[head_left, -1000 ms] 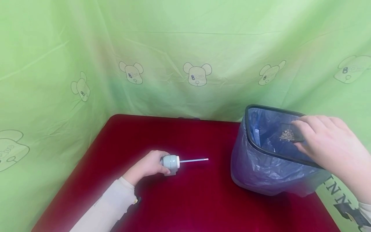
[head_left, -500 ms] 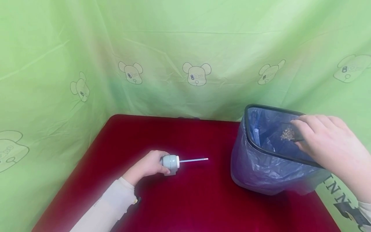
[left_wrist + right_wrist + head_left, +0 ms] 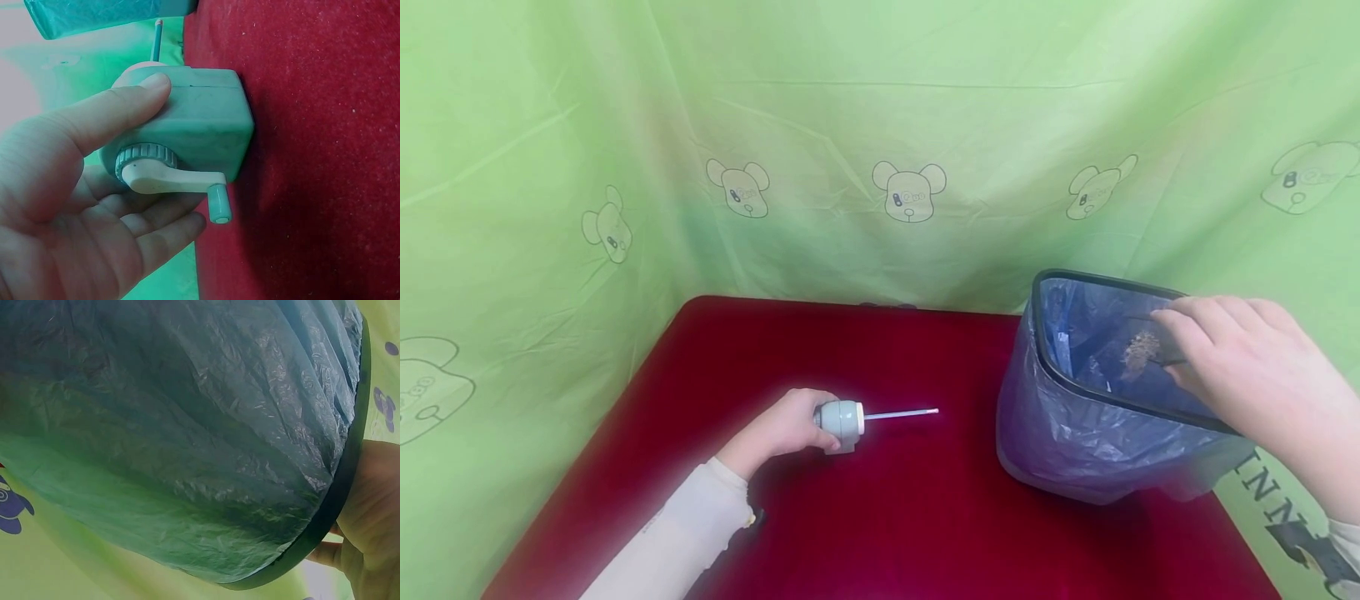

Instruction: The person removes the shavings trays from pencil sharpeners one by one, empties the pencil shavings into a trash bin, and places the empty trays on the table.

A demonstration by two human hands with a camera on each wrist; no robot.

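My left hand (image 3: 790, 423) grips a grey-green crank sharpener (image 3: 842, 427) on the red table, with a blue pencil (image 3: 901, 414) sticking out of its right side. In the left wrist view, thumb and fingers hold the sharpener body (image 3: 194, 112), and its crank (image 3: 169, 178) faces the palm. Over the lined bin (image 3: 1120, 442), my right hand (image 3: 1255, 358) holds a dark see-through container, mostly hidden by the fingers. Pencil shavings (image 3: 1141, 348) show at its open side. In the right wrist view the bin's liner (image 3: 187, 425) hides most of the hand (image 3: 372, 519).
The bin's black rim (image 3: 1041, 325) stands above the right side of the red table (image 3: 880, 517). A green curtain (image 3: 820, 117) printed with bear heads hangs around the back and sides.
The shavings beside my right hand have shifted and now trail downward into the bin. My left hand, the sharpener and the pencil stay in place.
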